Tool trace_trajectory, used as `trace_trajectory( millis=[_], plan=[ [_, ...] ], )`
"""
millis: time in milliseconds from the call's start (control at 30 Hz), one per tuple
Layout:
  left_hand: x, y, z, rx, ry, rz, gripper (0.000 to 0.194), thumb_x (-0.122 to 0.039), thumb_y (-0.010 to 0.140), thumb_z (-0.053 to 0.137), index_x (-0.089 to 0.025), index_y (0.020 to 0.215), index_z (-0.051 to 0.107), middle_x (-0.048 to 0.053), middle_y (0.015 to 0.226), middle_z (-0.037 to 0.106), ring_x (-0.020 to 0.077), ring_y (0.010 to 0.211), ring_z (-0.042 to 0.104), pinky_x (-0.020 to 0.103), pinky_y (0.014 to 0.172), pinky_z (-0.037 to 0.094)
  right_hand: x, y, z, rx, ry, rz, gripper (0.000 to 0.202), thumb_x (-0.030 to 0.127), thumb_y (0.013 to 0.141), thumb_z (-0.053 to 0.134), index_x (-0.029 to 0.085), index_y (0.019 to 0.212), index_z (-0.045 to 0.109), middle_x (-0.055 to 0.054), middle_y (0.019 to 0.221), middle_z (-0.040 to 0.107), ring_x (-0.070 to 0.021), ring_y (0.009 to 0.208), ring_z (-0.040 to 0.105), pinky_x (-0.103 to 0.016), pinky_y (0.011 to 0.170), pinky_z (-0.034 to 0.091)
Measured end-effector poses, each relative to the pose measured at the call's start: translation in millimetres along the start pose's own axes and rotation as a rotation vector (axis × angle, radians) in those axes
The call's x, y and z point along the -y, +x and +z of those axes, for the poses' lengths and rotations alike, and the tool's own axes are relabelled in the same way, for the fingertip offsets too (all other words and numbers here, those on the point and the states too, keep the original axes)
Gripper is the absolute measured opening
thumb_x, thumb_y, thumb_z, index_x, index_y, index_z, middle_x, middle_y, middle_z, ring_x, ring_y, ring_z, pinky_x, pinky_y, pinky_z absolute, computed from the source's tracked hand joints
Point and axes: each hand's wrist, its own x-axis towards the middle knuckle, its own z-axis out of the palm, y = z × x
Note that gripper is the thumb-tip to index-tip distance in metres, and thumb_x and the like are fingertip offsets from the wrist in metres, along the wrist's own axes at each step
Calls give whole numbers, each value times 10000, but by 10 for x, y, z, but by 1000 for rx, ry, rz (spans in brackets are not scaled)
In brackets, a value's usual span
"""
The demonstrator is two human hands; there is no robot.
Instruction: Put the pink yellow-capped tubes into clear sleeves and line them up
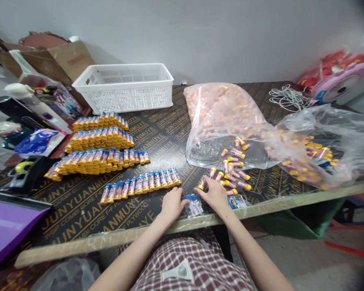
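My left hand (171,203) rests on the table at the right end of a row of labelled tubes (142,184) with yellow ends. Its fingers are bent, and the thumb stands apart from them, by the edge of a small clear packet (194,207) with a blue top. My right hand (214,195) has thumb and forefinger around a small pink tube with a yellow cap (202,184). Loose pink tubes (237,174) lie scattered just beyond it. Beside the right wrist is a flat stack of printed sleeves (237,201).
Stacked rows of labelled tubes (94,159) lie to the left, before a white plastic basket (133,95). A big clear bag (227,107) full of pink tubes lies open at centre right. Another bag (324,157), a white cord (289,97) and a pink fan (339,85) are farther right.
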Motion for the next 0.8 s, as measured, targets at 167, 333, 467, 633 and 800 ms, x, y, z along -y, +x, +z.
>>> trace_trajectory(
  millis=[167, 333, 467, 633, 800],
  plan=[
    [24, 28, 86, 12, 56, 28, 70, -248, 767, 606, -194, 722, 606, 50, 753, 630, 199, 732, 582, 269, 644, 333, 38, 7, 29, -4, 27, 51, 331, 269, 754, 594, 175, 1072, 601, -85, 782, 661, -235, 728, 624, -320, 651, 463],
    [45, -35, 74, -3, 14, 44, 59, -217, 782, 573, -201, 733, 603, 37, 728, 633, 181, 689, 571, 262, 625, 327, 28, -3, -35, -58, 163, 79, 328, 219, 780, 524, 165, 1098, 581, -98, 919, 662, -234, 825, 625, -352, 724, 487],
    [36, -92, 71, -105, -65, 82, 62, -187, 731, 600, -190, 680, 566, 22, 725, 598, 167, 704, 541, 253, 628, 330, 70, -65, -170, -94, 334, 86, 275, 251, 834, 481, 158, 1067, 594, -91, 986, 651, -188, 832, 625, -320, 730, 516],
    [-7, -89, -37, -130, -590, -61, 124, -236, 719, 586, -183, 661, 492, -54, 538, 500, 103, 516, 483, 212, 539, 337, 211, -177, -429, -162, 797, 220, 251, 289, 809, 576, 192, 1031, 639, -75, 1005, 631, -179, 859, 616, -327, 755, 533],
    [-63, 5, -293, -148, -1217, -258, 369, -186, 541, 744, -172, 844, 533, -58, 566, 601, 93, 491, 546, 204, 540, 425, 366, -264, -610, -156, 909, 272, 246, 300, 785, 619, 209, 1010, 661, -70, 1025, 629, -204, 934, 604, -357, 813, 527]
  ],
)
